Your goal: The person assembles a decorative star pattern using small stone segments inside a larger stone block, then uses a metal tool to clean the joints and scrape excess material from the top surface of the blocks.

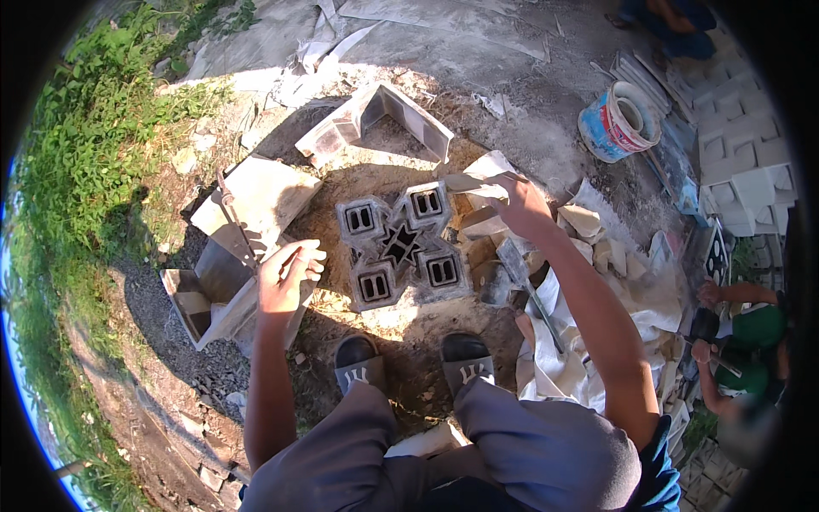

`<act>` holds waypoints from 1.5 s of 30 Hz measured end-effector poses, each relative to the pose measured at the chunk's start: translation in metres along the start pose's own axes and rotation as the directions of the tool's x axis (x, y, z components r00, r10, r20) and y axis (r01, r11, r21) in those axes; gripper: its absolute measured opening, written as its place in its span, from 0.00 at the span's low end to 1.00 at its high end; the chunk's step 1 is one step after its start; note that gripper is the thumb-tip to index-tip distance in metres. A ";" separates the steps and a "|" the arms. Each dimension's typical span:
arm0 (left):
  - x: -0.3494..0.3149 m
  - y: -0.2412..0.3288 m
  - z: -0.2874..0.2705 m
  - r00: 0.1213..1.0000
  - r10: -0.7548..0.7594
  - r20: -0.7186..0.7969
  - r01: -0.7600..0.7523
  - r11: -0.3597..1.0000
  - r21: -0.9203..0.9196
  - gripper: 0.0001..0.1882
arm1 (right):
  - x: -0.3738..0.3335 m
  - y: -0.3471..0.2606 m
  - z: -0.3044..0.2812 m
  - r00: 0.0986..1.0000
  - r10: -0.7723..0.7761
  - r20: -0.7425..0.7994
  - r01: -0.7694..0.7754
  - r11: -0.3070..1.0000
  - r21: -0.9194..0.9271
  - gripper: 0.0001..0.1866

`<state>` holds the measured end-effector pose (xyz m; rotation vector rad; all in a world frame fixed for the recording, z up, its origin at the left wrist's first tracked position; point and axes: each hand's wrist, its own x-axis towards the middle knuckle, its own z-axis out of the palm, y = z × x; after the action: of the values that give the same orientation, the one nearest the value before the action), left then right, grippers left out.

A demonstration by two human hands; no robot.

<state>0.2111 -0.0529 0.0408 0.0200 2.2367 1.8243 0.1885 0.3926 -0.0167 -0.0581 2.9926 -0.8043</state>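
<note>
Between my feet and the far panels lies a grey concrete breeze block [401,243], with slotted squares at its corners and a star-shaped opening in the middle. To its left, my left hand [292,271] is empty with fingers apart, close to an angled mould panel [247,205] and a thin metal rod [235,213]. My right hand [519,203], at the block's far right corner, has its fingers closed over the edge of a pale angled mould panel [479,177]. Its palm side is hidden. Beyond the block another V-shaped panel [414,119] stands on its edge.
Right of the block, a trowel [529,282] lies by crumpled white sheeting [589,337] and broken pieces. A paint bucket [610,128] stands at the far right, near stacked pale blocks [742,136]. Another panel [188,299] rests at left. A person [751,333] holds a tool at right.
</note>
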 end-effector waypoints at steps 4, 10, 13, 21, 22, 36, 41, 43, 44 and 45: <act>-0.008 -0.009 -0.009 0.999 0.025 -0.021 -0.023 0.996 0.089 0.17 | 0.040 -0.003 0.016 0.958 -0.193 0.211 0.210 0.976 -0.057 0.41; -0.009 -0.001 0.000 0.990 -0.074 -0.119 0.081 0.995 0.056 0.17 | 0.066 0.019 0.038 0.937 -0.179 0.301 0.161 0.983 0.083 0.27; -0.009 0.008 0.003 0.991 -0.066 -0.117 0.080 0.990 0.117 0.18 | 0.061 0.025 0.046 0.959 -0.241 0.147 0.235 0.970 0.056 0.24; 0.004 -0.010 0.004 0.991 -0.110 -0.076 0.122 0.979 0.166 0.17 | 0.057 0.034 0.038 0.988 -0.156 -0.015 0.156 0.987 0.022 0.28; 0.008 -0.012 0.007 0.991 -0.115 -0.065 0.124 0.980 0.155 0.17 | 0.057 0.036 0.038 0.991 -0.132 -0.001 0.132 0.991 -0.021 0.28; 0.038 -0.028 0.042 0.977 0.135 -0.164 -0.085 0.957 0.279 0.12 | 0.044 0.034 0.057 0.994 -0.040 -0.104 0.034 0.998 -0.059 0.26; 0.034 -0.025 0.055 0.962 0.228 -0.148 -0.145 0.891 0.430 0.09 | 0.038 0.045 0.055 0.990 -0.046 -0.135 0.039 0.998 -0.057 0.18; 0.027 -0.021 0.050 0.980 0.097 -0.173 0.020 0.818 0.575 0.09 | 0.037 0.036 0.051 0.987 -0.074 -0.144 0.065 0.996 -0.066 0.19; 0.025 -0.030 0.045 0.973 0.197 -0.118 -0.096 0.815 0.572 0.09 | 0.035 0.031 0.048 0.986 -0.082 -0.143 0.080 0.997 -0.019 0.19; 0.025 -0.027 0.048 0.976 0.192 -0.107 -0.085 0.780 0.620 0.10 | 0.030 0.026 0.043 0.987 -0.087 -0.138 0.091 0.996 0.024 0.19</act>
<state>0.2009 -0.0079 0.0014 0.1649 2.9233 1.0951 0.1602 0.3918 -0.0674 -0.1417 3.1251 -0.8984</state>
